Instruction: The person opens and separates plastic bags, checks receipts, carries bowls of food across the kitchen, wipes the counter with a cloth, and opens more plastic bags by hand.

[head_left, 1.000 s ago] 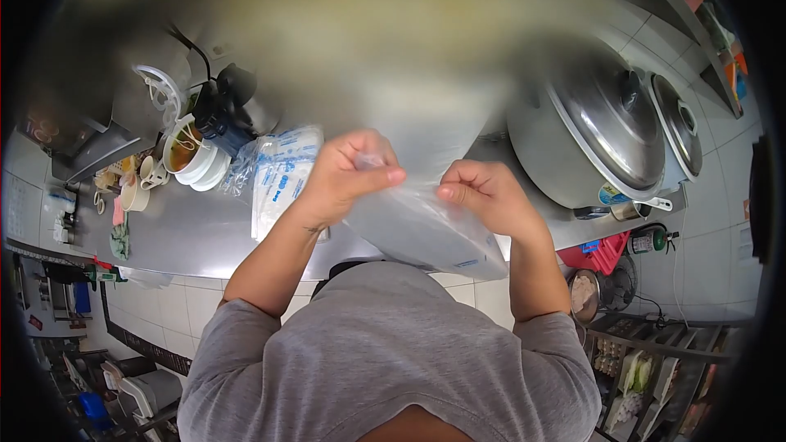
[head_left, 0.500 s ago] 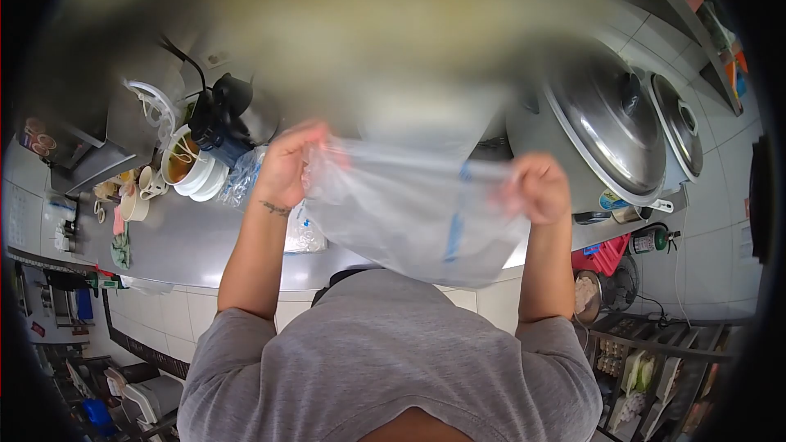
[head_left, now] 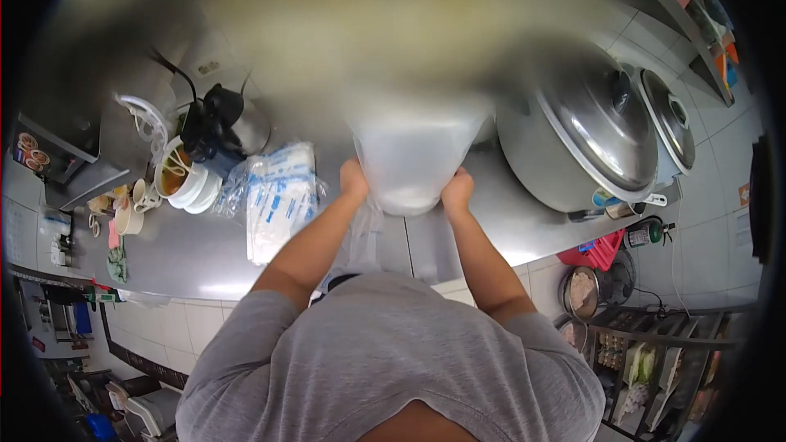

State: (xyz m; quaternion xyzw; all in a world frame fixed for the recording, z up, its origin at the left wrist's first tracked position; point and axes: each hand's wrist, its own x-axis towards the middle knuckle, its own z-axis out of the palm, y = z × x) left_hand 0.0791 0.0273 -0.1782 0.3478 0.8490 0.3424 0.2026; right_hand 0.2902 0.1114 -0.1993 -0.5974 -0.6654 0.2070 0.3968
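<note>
A translucent white container (head_left: 416,155) stands in front of me on the steel counter, its upper part lost in blur. My left hand (head_left: 354,180) is closed at its left side, and thin clear plastic of a bag (head_left: 366,229) hangs below that hand. At the container's right side my right hand (head_left: 458,191) is closed too, thumb upward, apparently on the bag's edge. How far the clear plastic wraps the container is hard to make out. Left of my left forearm lies a stack of folded plastic bags (head_left: 281,196) with blue print.
A large lidded pot (head_left: 532,139) stands on the steel counter (head_left: 188,258) to the right. To the left are a black-and-steel kettle (head_left: 241,123), white tubs (head_left: 196,188), mugs (head_left: 147,195) and a green cloth (head_left: 117,262). A blurred pale shape covers the top of view.
Both hands have moved forward and closer together, from stretching the bag before my chest to the container's sides. The stack of folded bags now shows more fully.
</note>
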